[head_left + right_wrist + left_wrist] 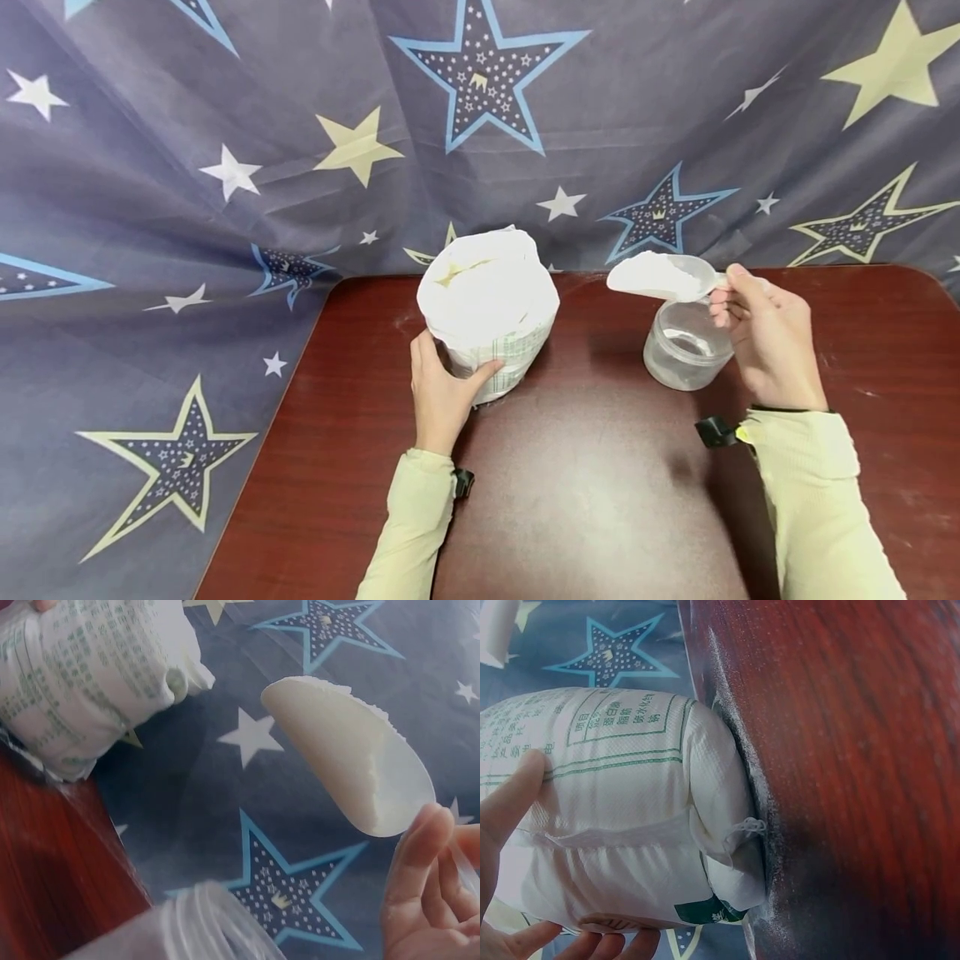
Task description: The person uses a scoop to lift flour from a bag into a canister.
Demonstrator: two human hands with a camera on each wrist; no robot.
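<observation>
On the table stands an open white woven bag of white powder, with green print on its side. My left hand grips the bag low on its near left side, thumb across the front and fingers round the other side. A translucent scoop heaped with white powder is pinched by its handle in my right hand. The scoop is level, above and slightly left of a clear round jar with a threaded rim and no lid on it. In the right wrist view, the scoop shows powder through its wall.
The dark red wooden table has spilled powder along the bag's base, seen in the left wrist view. Behind the table hangs a grey-blue cloth with stars, close to the bag and jar. A black wrist camera sits on the right wrist.
</observation>
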